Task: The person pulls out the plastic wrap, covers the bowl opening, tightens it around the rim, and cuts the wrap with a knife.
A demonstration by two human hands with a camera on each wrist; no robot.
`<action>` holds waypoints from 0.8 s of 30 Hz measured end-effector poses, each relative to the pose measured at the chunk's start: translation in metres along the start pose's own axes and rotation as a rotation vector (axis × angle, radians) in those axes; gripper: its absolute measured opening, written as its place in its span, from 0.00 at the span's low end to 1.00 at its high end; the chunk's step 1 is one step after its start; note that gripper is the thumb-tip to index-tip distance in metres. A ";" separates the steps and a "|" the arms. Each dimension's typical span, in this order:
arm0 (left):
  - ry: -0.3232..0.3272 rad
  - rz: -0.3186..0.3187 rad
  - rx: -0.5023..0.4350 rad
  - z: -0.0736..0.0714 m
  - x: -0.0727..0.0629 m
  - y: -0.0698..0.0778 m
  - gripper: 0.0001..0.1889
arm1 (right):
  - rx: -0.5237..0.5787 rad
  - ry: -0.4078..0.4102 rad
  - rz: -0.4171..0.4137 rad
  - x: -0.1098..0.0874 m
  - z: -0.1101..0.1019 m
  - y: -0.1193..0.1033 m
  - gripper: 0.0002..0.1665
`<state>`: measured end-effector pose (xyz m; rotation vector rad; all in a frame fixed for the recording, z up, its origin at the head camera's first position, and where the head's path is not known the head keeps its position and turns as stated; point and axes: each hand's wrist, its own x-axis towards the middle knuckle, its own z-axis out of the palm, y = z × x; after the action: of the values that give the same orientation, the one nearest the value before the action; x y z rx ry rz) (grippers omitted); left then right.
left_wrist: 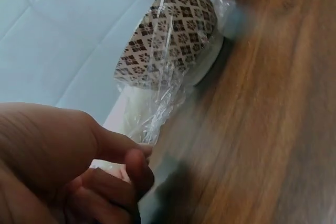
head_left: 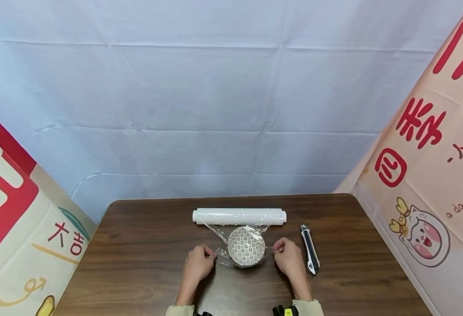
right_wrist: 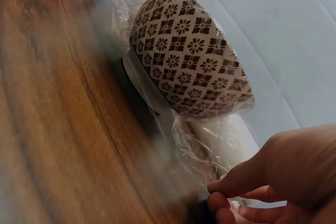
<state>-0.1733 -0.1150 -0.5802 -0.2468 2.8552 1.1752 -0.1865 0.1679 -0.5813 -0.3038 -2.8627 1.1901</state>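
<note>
A bowl (head_left: 246,246) with a small brown floral pattern stands upright on the table, with clear cling film (head_left: 224,258) drawn over its top and bunched along its sides. On the bowl's left, my left hand (head_left: 199,263) pinches a gathered end of the film between thumb and forefinger. My right hand (head_left: 288,258) pinches the film on the other side. Both wrist views show the film pulled into creased strands from the patterned wall (right_wrist: 189,51) to the fingertips. Behind the bowl lies a white cling film roll (head_left: 239,216), and film runs from it to the bowl.
A utility knife (head_left: 310,250) with a black and white handle lies right of my right hand. The brown wooden table (head_left: 137,263) reaches back to a pale blue cloth (head_left: 200,109). Printed cloths (head_left: 425,175) hang at both sides.
</note>
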 end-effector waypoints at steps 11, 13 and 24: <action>-0.125 -0.137 -0.593 0.008 0.007 0.007 0.18 | 0.012 0.009 -0.001 0.010 0.008 -0.006 0.16; -0.119 -0.135 -0.644 0.006 0.003 0.009 0.23 | 0.022 0.016 0.001 0.006 0.006 -0.008 0.21; 0.125 -0.087 -0.451 0.009 -0.059 0.038 0.21 | 0.218 0.180 0.135 -0.045 0.011 -0.036 0.31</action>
<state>-0.1210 -0.0741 -0.5544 -0.4684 2.6019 1.8302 -0.1499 0.1272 -0.5612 -0.5709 -2.5671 1.4037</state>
